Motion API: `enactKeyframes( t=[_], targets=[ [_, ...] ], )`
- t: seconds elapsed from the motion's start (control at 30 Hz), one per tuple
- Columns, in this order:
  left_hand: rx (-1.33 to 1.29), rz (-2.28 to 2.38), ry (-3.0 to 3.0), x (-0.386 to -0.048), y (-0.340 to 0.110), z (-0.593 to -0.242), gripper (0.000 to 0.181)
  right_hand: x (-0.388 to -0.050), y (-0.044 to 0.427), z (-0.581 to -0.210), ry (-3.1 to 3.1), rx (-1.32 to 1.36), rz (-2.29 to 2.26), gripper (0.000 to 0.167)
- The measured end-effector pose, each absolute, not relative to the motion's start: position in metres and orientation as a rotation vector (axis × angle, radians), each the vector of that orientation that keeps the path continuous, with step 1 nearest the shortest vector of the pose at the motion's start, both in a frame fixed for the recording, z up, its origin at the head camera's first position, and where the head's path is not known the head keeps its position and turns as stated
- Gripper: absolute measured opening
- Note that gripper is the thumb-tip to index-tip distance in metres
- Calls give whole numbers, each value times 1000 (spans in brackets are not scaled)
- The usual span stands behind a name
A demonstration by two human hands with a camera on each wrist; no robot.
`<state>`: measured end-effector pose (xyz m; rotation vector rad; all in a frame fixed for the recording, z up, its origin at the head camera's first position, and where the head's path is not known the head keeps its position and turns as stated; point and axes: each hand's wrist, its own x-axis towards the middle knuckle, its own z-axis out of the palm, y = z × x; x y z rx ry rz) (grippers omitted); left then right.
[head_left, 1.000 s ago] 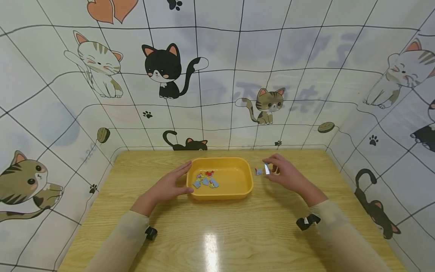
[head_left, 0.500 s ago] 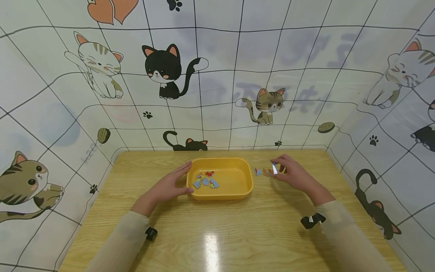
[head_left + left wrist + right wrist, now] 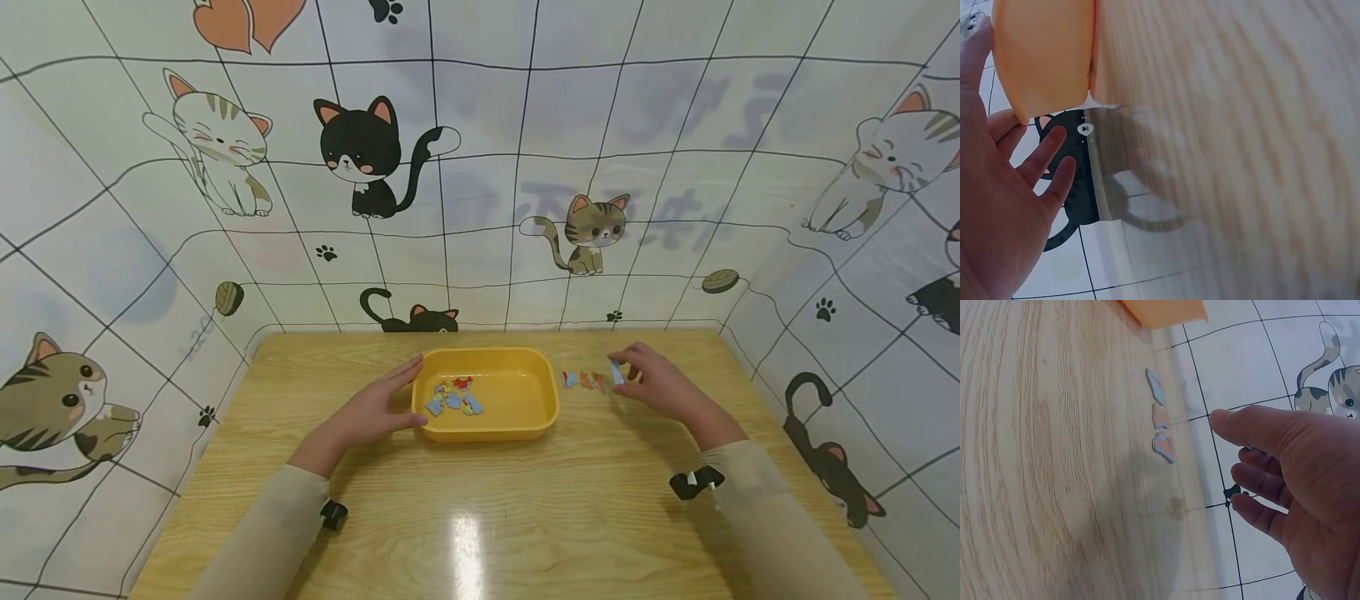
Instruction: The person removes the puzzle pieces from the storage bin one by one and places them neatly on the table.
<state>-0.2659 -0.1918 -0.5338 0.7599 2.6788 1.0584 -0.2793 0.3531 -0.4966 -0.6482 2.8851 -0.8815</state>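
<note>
Between the thumb and a fingertip of the right hand (image 3: pixel 648 384), a thin blue piece (image 3: pixel 617 372) is pinched nearly upright; a light edge hold probably suits it. Just inward of that hand, three loose pieces (image 3: pixel 1159 417) line the desk (image 3: pixel 405 517), best left unbrushed. Well apart, the left hand (image 3: pixel 372 412) spreads against the yellow tray (image 3: pixel 517 396), likely steadying it.

No wording can be read. On the cat-printed back wall (image 3: pixel 480 196), between one and two o'clock from the yellow tray (image 3: pixel 517 396), stand blurred blue-grey characters (image 3: pixel 678 208), too pale to make out. On the left wall (image 3: pixel 142 192), between nine and ten o'clock, a smaller slanting mark (image 3: pixel 197 335), perhaps digits, is equally illegible.
</note>
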Motion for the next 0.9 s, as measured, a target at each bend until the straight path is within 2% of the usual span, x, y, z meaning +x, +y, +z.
enactKeyframes(
  t=[0.57,0.9],
  targets=[
    [826,1096,2697,-266,-192,-535,101,-294,362,-509,2856,-607,-855,54],
    [754,1064,2683,-266,-191,-534,101,-303,360,-518,2825,-571,-807,54]
  ],
)
